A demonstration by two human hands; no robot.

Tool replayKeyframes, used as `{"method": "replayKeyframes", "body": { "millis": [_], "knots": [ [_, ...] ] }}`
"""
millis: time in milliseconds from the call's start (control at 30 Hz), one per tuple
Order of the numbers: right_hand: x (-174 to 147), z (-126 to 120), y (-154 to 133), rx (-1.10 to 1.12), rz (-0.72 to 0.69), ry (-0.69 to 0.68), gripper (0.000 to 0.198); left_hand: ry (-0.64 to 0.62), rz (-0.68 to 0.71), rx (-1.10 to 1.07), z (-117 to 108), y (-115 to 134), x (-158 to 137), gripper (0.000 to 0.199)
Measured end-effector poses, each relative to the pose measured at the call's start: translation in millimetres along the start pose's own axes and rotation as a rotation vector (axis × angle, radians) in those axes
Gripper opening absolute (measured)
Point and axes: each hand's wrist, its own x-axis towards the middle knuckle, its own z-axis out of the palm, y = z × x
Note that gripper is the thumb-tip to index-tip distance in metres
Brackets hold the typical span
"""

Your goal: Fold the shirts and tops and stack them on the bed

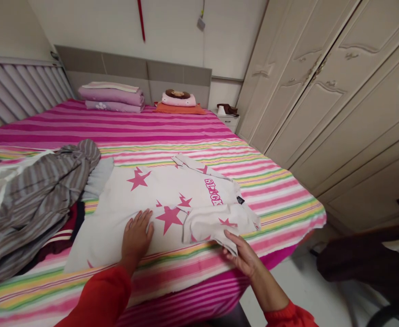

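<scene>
A white T-shirt (117, 193) with pink stars and pink lettering lies on the striped bed cover, its collar and dark label toward the right. Its near side is folded over, with a sleeve lying across the front. On the body of the shirt my left hand (137, 236) rests flat, fingers stretched out. My right hand (242, 254) pinches the shirt's near edge by the collar end, thumb on top and the other fingers partly hidden beneath the cloth.
To the left lies a heap of clothes with a grey striped garment (46, 195) on top. Folded purple bedding (112, 97) and a pink pillow (178, 100) sit by the headboard (124, 68). A wardrobe (308, 95) stands right; a dark chair-like shape (359, 259) is near the bed's corner.
</scene>
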Motion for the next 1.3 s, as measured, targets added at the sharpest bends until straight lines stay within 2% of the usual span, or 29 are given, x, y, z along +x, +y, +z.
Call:
{"method": "replayKeyframes", "body": {
  "millis": [100,167,233,300,367,433,467,533,600,667,767,833,867,900,1033,1100,1167,1233,1300],
  "knots": [
    [0.3,-12.1,15.0,-0.323,0.088,-0.02,0.034,0.005,-0.005,-0.017,0.3,0.2,-0.2,0.046],
    [-0.4,-19.1,20.9,-0.683,0.025,0.075,0.035,0.0,-0.014,-0.028,0.0,0.5,0.0,0.046],
    [-2.1,-21.6,17.3,-1.006,-0.212,0.309,0.04,-0.002,-0.02,-0.037,-0.4,0.7,0.2,0.046],
    [-1.9,-16.4,7.5,-1.16,-0.55,0.493,0.042,-0.002,-0.021,-0.041,-0.3,0.6,0.4,0.046],
    [3.6,-2.7,0.3,-1.228,-0.85,0.455,0.043,-0.008,-0.018,-0.034,0.2,0.2,0.3,0.046],
    [16.6,15.3,1.5,-1.341,-1.047,0.272,0.043,-0.016,-0.017,-0.018,1.0,-0.5,-0.1,0.046],
    [25.6,23.5,4.9,-1.422,-1.1,0.186,0.045,-0.018,-0.015,-0.01,1.5,-0.9,-0.4,0.046],
    [46.6,33.0,13.2,-1.585,-1.128,0.082,0.049,-0.019,-0.013,0.005,2.2,-1.5,-1.0,0.045],
    [67.9,30.0,16.4,-1.692,-1.117,0.058,0.052,-0.02,-0.009,0.012,2.7,-2.3,-1.7,0.045],
    [85.0,17.1,10.5,-1.742,-1.076,0.114,0.05,-0.027,-0.008,0.014,2.8,-3.3,-2.2,0.044],
    [98.5,0.8,-6.7,-1.738,-0.953,0.287,0.049,-0.04,-0.02,0.009,1.9,-3.8,-2.5,0.044],
    [99.6,5.2,-12.2,-1.703,-0.902,0.382,0.051,-0.051,-0.029,0.007,1.0,-1.9,-2.6,0.044],
    [98.6,12.5,-11.0,-1.687,-0.914,0.384,0.053,-0.058,-0.033,0.007,0.8,-0.1,-2.7,0.044],
    [97.2,21.9,-7.3,-1.679,-0.953,0.344,0.054,-0.066,-0.037,0.008,0.9,1.9,-2.7,0.044],
    [95.6,51.8,16.4,-1.708,-1.154,-0.038,0.05,-0.088,-0.031,0.02,3.1,-0.3,-4.5,0.045],
    [101.6,48.3,19.7,-1.726,-1.159,-0.081,0.047,-0.118,0.055,0.019,1.8,-18.3,-7.9,0.046],
    [110.6,33.5,14.0,-1.731,-1.124,-0.013,0.048,-0.139,0.121,0.032,-4.0,-51.2,-13.1,0.048],
    [118.9,15.3,3.7,-1.729,-1.077,0.066,0.05,-0.114,0.069,0.081,-14.3,-92.6,-17.7,0.049],
    [124.6,1.8,-5.8,-1.726,-1.026,0.113,0.05,-0.054,-0.083,0.156,-25.5,-129.2,-17.7,0.047]
  ]
}}
